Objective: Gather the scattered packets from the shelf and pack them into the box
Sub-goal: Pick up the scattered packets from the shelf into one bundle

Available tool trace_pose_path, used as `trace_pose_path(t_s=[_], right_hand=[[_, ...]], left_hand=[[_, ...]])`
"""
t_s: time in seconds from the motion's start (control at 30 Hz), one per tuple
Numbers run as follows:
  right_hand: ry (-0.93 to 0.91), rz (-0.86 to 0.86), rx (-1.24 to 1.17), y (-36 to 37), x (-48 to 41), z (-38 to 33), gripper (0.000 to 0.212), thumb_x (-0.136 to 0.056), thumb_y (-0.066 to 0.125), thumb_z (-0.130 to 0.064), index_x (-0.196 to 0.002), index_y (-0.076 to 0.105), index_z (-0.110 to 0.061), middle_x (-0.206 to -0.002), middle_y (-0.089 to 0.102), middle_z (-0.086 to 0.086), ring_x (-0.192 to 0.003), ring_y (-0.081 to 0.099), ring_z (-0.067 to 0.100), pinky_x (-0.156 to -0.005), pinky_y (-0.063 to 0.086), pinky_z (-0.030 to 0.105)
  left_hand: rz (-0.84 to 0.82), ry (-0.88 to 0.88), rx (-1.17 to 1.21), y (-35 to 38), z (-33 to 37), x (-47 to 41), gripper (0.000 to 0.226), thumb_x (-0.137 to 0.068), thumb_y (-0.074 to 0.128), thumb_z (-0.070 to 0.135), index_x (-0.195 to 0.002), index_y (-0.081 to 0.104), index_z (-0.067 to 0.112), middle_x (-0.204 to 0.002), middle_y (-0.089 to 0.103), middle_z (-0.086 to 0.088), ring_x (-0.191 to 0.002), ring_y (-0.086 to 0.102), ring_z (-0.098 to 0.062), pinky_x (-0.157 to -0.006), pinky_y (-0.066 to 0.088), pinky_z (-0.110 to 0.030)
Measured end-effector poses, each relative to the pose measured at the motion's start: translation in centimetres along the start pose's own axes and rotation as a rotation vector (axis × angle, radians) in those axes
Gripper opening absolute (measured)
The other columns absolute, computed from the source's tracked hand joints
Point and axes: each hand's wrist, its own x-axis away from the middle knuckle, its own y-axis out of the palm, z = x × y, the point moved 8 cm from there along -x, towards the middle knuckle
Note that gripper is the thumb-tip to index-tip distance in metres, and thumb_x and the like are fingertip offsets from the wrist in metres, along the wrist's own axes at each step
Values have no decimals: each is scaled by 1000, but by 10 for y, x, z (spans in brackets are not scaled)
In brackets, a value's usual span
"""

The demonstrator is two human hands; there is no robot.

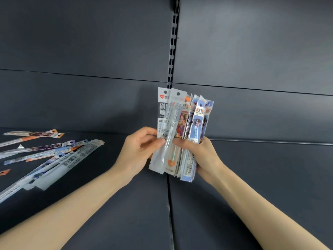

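A bundle of several long narrow packets [182, 123] stands upright above the dark shelf [252, 177], fanned out a little at the top. My right hand [200, 154] grips the bundle near its lower end, fingers wrapped round the blue and patterned packets. My left hand [138, 150] pinches the white and clear packets at the bundle's left side between thumb and fingers. More scattered packets [52, 156] lie flat on the shelf at the far left, overlapping each other. No box is in view.
The shelf's dark back panel [90, 60] rises behind the bundle, split by a slotted upright rail [173, 42]. A seam runs down the shelf surface below the hands. A small orange packet corner [4, 171] shows at the left edge.
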Motion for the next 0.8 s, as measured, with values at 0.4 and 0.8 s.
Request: trace_pose_path(t_s=[0.4,0.8], right_hand=[[-43,-40,-35,4,1,-5,49,-76,73,-13,-123,59,-9,-115,72,7,-102,70,25,-92,55,44],[-64,-93,9,11,0,-1,51,-67,76,-15,-115,63,-9,-106,73,12,-96,71,27,-81,59,38]], left_hand=[[-26,-44,86,8,-7,0,8,-89,61,11,-89,68,13,-89,75,-1,-81,70,-10,-68,53,-20],[-80,22,-68,16,-4,3,7,-85,66,9,-89,72,10,-87,72,-11,-74,67,-13,-65,55,-23]])
